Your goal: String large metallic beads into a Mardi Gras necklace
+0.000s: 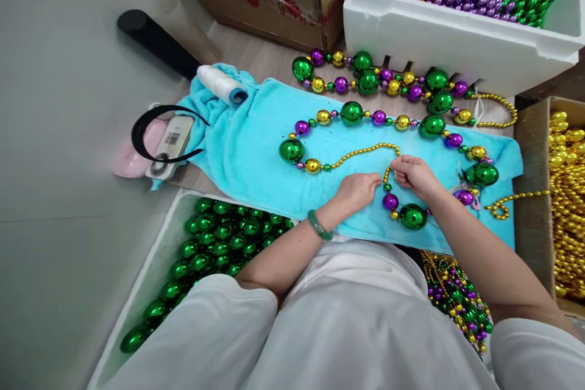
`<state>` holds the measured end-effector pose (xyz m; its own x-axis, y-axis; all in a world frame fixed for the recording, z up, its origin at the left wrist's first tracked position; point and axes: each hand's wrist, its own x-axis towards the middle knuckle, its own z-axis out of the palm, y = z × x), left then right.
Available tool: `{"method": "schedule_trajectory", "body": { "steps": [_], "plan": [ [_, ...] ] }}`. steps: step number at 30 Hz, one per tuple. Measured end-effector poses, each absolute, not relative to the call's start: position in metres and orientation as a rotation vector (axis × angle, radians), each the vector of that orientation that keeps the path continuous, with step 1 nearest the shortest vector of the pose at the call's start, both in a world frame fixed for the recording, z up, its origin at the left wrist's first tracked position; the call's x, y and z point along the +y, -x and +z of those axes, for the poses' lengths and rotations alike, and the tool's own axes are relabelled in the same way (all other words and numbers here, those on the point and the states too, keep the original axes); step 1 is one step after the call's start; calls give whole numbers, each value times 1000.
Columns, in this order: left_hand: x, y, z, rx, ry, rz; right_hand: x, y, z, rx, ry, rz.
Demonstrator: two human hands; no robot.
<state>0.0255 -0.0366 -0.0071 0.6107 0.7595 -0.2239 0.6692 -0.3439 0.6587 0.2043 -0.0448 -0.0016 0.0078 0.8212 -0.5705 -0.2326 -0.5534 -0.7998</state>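
Observation:
A bead necklace [351, 113] of green, purple and gold beads lies in a loop on a turquoise towel [256, 140], with a stretch of small gold beads at its near side. My right hand [414, 175] is closed, its fingertips pinching at the small gold beads of this necklace. Just to its left, my left hand [359, 192] is also closed, fingertips pressed together beside the same stretch. What the left fingers hold is too small to make out. A green bangle [320, 225] circles my left wrist. Near my right forearm lie scissors with pink handles [475, 200], partly hidden.
A second bead necklace [368, 81] lies beyond the towel, before a white foam box [457, 30] of sorted beads. A cardboard box [532, 195] of gold beads stands right; a foam box [137, 292] of green beads, near left. A thread spool [219, 84] and black headband [139, 134] sit left.

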Motion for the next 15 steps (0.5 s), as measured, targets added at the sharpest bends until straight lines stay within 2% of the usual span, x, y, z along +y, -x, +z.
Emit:
{"method": "schedule_trajectory", "body": {
  "steps": [4,9,15],
  "plan": [
    [-41,-21,-8,1143,-2146,151,-49,-200,-3,-676,1473,1636],
    [-38,-15,-7,1000,-1931,595,-49,-197,-8,-896,1582,1505],
    [-32,-24,-6,835,-855,782,-54,-193,-12,-1094,1641,1339]
  ]
}}
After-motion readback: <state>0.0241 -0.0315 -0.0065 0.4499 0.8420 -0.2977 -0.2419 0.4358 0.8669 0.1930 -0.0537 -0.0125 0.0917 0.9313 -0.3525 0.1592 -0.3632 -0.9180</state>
